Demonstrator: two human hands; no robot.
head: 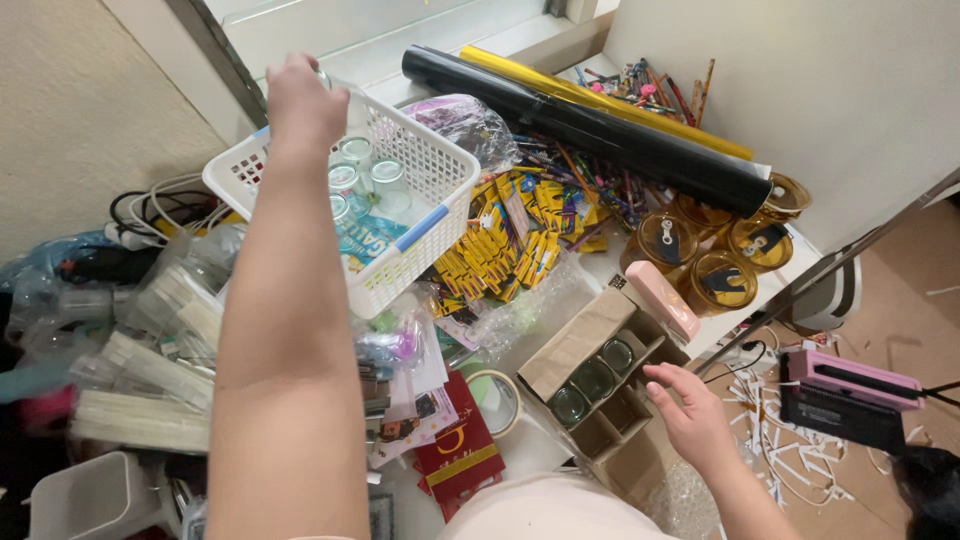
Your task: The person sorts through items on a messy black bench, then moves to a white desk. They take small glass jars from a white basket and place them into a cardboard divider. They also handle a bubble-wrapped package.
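We are in a room in a home that someone uses for crafts and packing. We see a low white table pushed against a plain wall, and it is piled with stuff. There are rolls of black and gold paper, a heap of pencils, small yellow packs, little jars in a white basket and in a cardboard box. Paper scraps lie on the brown floor.
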